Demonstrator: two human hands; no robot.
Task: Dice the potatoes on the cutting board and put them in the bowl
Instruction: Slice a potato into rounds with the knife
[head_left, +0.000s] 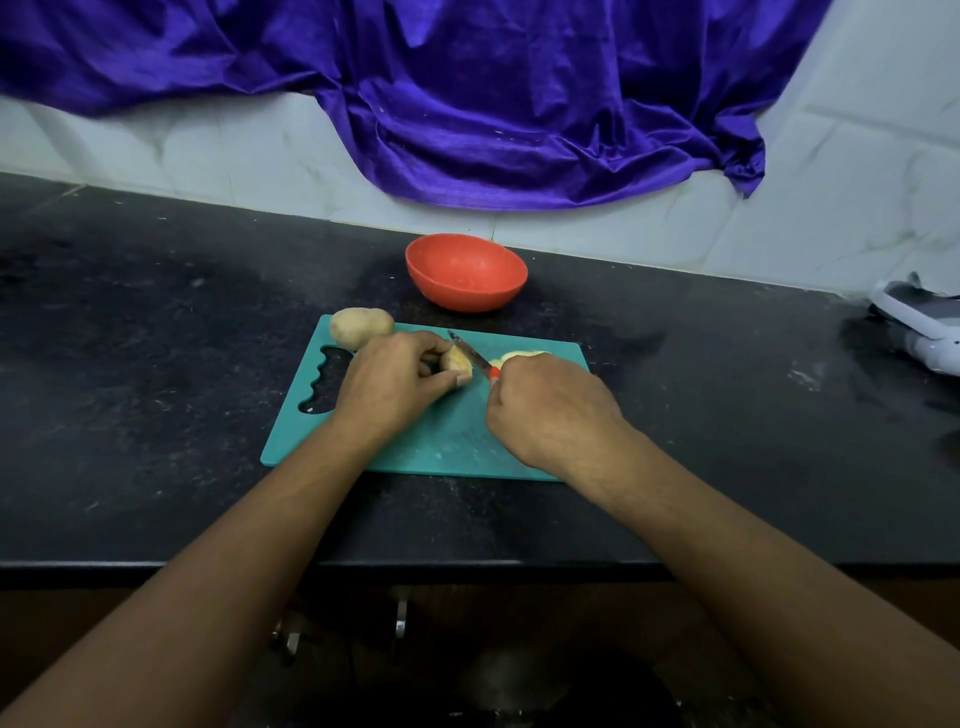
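Observation:
On the teal cutting board (441, 441), my left hand (392, 384) pinches a piece of potato (457, 362) between thumb and fingers. My right hand (550, 410) grips a knife (472, 356) by its orange handle, and the blade lies against the right side of that piece. A whole potato (361, 326) rests at the board's far left corner. Pale cut potato (519, 356) shows just beyond my right hand, partly hidden by it. The red bowl (466, 271) stands behind the board, tilted toward me; I see nothing in it.
The board lies on a black stone counter (156, 338) whose front edge runs below my forearms. A white tiled wall with a purple cloth (493, 104) rises behind. A white and grey device (919, 327) sits at the far right.

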